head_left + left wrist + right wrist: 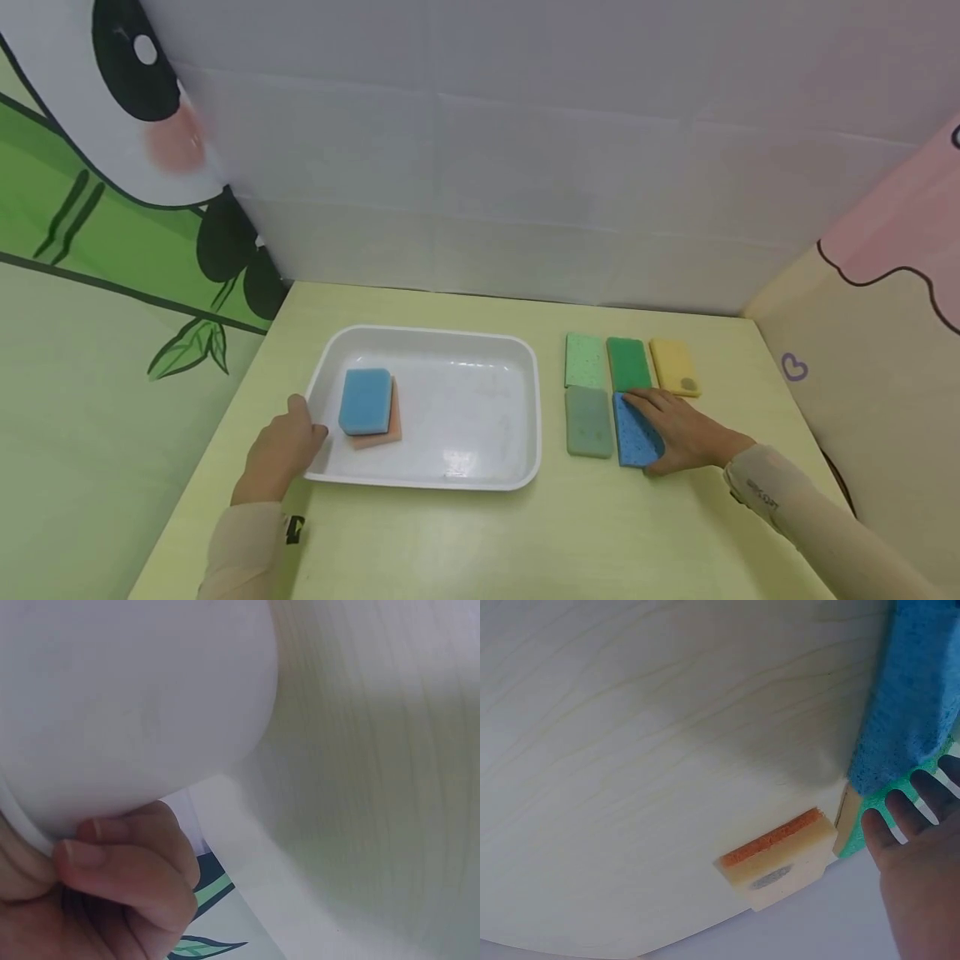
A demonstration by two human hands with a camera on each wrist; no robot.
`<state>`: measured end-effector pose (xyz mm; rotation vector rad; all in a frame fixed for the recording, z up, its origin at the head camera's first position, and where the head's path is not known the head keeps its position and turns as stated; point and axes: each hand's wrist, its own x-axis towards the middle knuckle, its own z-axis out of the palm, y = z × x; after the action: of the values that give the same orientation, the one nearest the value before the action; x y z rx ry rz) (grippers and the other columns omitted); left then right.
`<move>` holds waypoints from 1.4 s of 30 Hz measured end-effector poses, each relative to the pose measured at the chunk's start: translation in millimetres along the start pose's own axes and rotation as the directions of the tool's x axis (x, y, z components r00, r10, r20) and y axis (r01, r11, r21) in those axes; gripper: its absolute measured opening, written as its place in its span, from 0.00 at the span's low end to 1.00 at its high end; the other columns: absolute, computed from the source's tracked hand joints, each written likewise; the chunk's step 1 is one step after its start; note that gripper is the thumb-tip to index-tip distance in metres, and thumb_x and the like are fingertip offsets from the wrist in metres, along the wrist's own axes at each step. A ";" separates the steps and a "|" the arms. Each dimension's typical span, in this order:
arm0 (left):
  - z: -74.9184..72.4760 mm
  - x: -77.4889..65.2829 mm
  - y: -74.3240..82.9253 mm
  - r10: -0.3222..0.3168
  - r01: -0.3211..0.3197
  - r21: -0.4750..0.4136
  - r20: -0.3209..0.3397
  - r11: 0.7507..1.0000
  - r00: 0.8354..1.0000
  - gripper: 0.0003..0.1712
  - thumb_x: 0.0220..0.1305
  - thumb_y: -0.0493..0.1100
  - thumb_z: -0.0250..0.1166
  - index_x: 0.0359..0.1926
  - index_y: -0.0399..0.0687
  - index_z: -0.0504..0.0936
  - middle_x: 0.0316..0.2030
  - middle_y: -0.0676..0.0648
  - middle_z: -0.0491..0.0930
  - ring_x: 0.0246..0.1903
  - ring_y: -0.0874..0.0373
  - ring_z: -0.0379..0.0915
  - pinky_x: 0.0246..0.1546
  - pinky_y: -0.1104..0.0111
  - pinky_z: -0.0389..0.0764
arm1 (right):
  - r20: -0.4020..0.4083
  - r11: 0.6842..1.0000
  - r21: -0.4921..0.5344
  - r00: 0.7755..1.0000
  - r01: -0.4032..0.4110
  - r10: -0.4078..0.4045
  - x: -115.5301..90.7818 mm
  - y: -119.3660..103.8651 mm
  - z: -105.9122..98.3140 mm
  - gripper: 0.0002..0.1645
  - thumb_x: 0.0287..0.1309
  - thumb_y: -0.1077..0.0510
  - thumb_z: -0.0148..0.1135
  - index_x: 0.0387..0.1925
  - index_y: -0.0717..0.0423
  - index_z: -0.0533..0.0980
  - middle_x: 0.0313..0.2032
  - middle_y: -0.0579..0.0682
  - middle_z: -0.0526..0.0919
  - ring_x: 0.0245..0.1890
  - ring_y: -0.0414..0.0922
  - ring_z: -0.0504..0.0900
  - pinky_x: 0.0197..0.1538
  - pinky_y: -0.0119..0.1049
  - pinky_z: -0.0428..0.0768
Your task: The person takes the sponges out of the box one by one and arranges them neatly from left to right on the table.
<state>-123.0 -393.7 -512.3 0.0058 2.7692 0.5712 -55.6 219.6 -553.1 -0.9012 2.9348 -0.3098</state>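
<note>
Pale tabletop (465,542) meets a whitish wall (487,167) at twelve o'clock. Toward three o'clock lies the speckled blue sponge (634,437), pinched between thumb and fingers of the right hand (684,429). Around it sit dark green (628,364) at twelve, yellow (672,362) at one, grey-green (588,422) at nine and pale green (584,361) at eleven. Farther out at nine, the left hand (283,443) grips the white tray (468,417) by its rim; inside, a light-blue sponge (365,402) rests on a peach one (394,423).
</note>
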 end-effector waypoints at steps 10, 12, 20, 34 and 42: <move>1.3 -0.1 2.6 -0.005 0.005 -0.007 0.003 1.000 1.000 0.21 0.69 0.41 0.52 0.50 0.26 0.57 0.31 0.31 0.75 0.24 0.45 0.71 0.24 0.55 0.72 | -0.044 1.000 -0.002 0.999 0.031 -0.031 -1.1 2.4 0.8 0.70 0.30 0.38 0.83 0.71 0.65 0.60 0.66 0.60 0.66 0.63 0.58 0.67 0.58 0.60 0.68; 0.7 0.1 3.8 -0.003 0.003 -0.007 0.003 1.000 1.000 0.22 0.69 0.41 0.52 0.51 0.26 0.57 0.31 0.30 0.75 0.25 0.45 0.71 0.24 0.56 0.72 | -0.044 1.000 0.006 0.999 0.028 -0.028 -0.7 1.5 0.2 0.69 0.31 0.38 0.82 0.71 0.64 0.60 0.66 0.60 0.66 0.63 0.58 0.66 0.58 0.60 0.68; 1.8 1.7 4.1 -0.005 0.005 -0.012 -0.003 1.000 1.000 0.22 0.69 0.41 0.53 0.51 0.26 0.57 0.30 0.31 0.75 0.24 0.45 0.71 0.23 0.56 0.71 | -0.021 0.998 0.058 1.000 0.016 -0.015 16.8 -9.6 -17.9 0.66 0.39 0.38 0.80 0.72 0.64 0.58 0.68 0.61 0.65 0.65 0.59 0.67 0.60 0.59 0.68; 4.5 2.4 5.0 -0.012 0.012 -0.030 -0.009 0.999 1.000 0.24 0.70 0.41 0.54 0.54 0.24 0.57 0.33 0.29 0.75 0.26 0.45 0.73 0.25 0.56 0.73 | -0.049 0.988 -0.035 0.988 -0.149 0.148 75.8 -67.6 -59.5 0.54 0.48 0.40 0.76 0.66 0.69 0.66 0.58 0.63 0.73 0.55 0.59 0.76 0.54 0.54 0.75; 4.1 2.0 6.1 -0.011 0.011 -0.036 -0.018 0.999 1.000 0.24 0.70 0.41 0.54 0.54 0.24 0.57 0.33 0.30 0.75 0.26 0.45 0.72 0.25 0.55 0.73 | -0.072 0.985 -0.070 0.986 -0.157 0.152 103.0 -100.2 -68.3 0.55 0.49 0.36 0.74 0.65 0.71 0.66 0.55 0.65 0.75 0.52 0.59 0.77 0.48 0.53 0.78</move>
<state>-124.0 -386.4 -514.1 -0.0229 2.7748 0.6209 -93.5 92.7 -464.9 -0.6780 3.0737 -0.2251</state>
